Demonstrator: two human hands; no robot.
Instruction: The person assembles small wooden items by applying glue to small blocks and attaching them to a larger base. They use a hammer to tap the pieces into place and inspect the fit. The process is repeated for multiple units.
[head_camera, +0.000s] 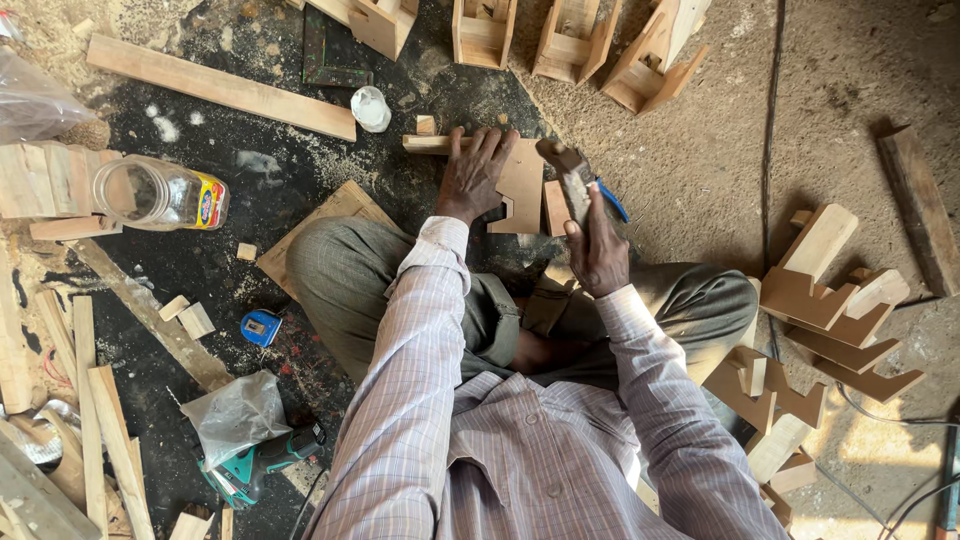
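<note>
Left hand (472, 178): spread flat, pinning notched tan plywood bracket (520, 190); right hand (597, 250): clenched around wooden-handled hammer (570, 178); hazard: fingers close under hammerhead, likely struck.

We sit cross-legged, both arms reaching forward and down. Left hand (472, 175) lies flat, palm down, fingers spread and pointing away from us. Right hand (597, 255) is raised a little nearer us, fist closed in a tight grip, wrist cocked up. Sleeves cover both forearms.
</note>
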